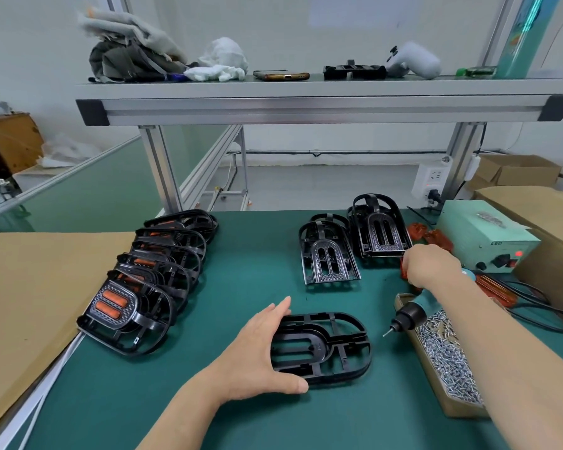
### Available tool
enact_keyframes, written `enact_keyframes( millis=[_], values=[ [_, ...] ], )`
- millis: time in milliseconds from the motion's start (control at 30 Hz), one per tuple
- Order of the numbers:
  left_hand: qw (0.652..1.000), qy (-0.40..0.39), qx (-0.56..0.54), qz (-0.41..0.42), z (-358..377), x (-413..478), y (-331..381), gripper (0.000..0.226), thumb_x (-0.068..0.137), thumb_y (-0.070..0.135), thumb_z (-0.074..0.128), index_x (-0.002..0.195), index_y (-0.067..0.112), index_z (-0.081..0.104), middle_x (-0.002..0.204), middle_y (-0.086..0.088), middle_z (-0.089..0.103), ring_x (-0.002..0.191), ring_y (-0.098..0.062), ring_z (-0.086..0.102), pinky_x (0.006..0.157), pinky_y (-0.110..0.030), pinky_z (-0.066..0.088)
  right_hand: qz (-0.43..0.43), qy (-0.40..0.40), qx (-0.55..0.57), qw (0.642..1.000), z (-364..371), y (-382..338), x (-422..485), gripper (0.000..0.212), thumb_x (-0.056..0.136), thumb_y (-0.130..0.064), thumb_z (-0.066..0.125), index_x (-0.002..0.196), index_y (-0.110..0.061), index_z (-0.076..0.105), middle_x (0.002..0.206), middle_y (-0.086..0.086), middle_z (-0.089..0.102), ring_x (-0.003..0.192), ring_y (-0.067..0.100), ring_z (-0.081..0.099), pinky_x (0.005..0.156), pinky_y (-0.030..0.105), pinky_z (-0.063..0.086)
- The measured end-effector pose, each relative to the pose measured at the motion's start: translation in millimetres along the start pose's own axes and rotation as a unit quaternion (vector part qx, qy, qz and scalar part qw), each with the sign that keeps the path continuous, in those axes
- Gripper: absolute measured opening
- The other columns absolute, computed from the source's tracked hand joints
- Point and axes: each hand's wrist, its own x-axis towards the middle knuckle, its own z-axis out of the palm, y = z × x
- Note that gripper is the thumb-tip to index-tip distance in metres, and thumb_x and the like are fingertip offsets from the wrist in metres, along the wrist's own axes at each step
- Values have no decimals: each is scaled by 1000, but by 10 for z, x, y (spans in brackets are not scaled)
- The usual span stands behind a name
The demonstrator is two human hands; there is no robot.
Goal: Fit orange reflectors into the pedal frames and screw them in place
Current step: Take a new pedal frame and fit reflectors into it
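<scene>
The black pedal frame (335,345) I'm working on lies flat near the front edge of the green table (247,254), underside up, its two long slots empty, open ribbing all round. My left hand (257,349) spans its left end, thumb on the near rim and fingers on the far rim, pinching it. My right hand (431,264) is curled over the orange reflectors (434,237) toward the right edge; I cannot tell whether it has one. Between the two, a teal screwdriver (410,315) rests on a box of screws (449,355). Empty frames (329,254) stand near the far edge, and finished pedals (127,306) line the left. The green power box (481,235) reads "LED".
</scene>
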Motion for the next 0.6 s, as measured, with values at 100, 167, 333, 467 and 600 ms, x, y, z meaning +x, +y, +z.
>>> enact_keyframes(
  millis=[100, 167, 333, 467, 600],
  values=[
    [1000, 1, -2, -1, -5, -2, 12, 128, 57, 65, 80, 154, 46, -2, 140, 48, 13, 147, 7, 6, 124, -35, 17, -6, 13, -13, 1000, 26, 3, -15, 25, 81, -4, 61, 103, -11, 71, 89, 7, 60, 80, 30, 59, 70, 34, 48],
    [1000, 3, -3, -3, -7, -4, 26, 128, 57, 64, 80, 155, 46, -2, 142, 45, 16, 147, 7, 6, 124, -35, 17, -10, 20, -3, 1000, 25, 19, -23, 16, 84, -7, 62, 99, -10, 67, 87, 8, 59, 80, 30, 59, 70, 34, 49],
    [1000, 5, -8, -4, -5, -10, 42, 129, 57, 65, 79, 155, 44, -1, 152, 32, 19, 147, 6, 6, 124, -35, 17, -36, 27, 101, 994, -71, 32, -37, 10, 89, -11, 57, 79, -12, 59, 79, 9, 60, 76, 30, 58, 72, 33, 52],
    [1000, 1, -21, -9, -10, -7, 47, 128, 57, 66, 79, 155, 44, -1, 146, 39, 19, 147, 8, 5, 124, -33, 16, -56, 3, 244, 968, -220, 32, -124, 26, 90, -15, 60, 67, -11, 50, 67, 6, 52, 65, 24, 50, 60, 28, 46],
    [998, 32, -45, -12, -13, -6, 68, 118, 62, 68, 76, 154, 46, 7, 148, 40, 15, 145, 14, -8, 122, -26, 9, -110, -30, 456, 883, -362, -15, -431, 24, 92, -18, 69, 73, -4, 65, 70, 13, 65, 64, 16, 52, 59, 26, 39]
  ],
)
